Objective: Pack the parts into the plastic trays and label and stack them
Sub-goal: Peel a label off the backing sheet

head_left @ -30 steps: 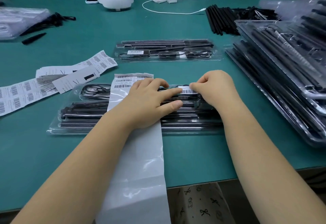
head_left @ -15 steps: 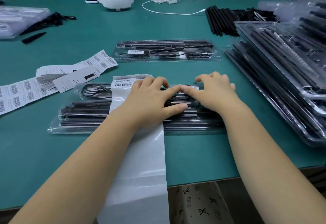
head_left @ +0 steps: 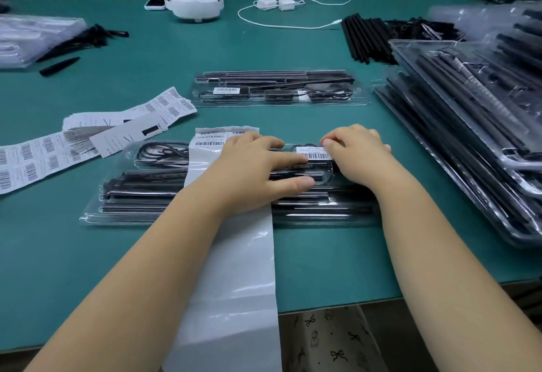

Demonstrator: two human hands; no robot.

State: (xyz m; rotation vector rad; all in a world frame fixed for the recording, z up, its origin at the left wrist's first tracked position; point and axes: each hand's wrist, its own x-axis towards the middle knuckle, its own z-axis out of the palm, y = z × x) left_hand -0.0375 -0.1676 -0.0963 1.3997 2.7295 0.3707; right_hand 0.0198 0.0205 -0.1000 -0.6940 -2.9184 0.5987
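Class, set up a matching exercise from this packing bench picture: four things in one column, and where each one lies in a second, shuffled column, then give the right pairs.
Things
1. barcode label
2. white headset
3. stack of filled trays
4. loose label sheets

Places
A. far edge of the table, beside a phone
B. table's right side
C. on the near tray, between both hands
D. left of the near tray

Pairs: 1-C, 2-A, 3-B, 4-D
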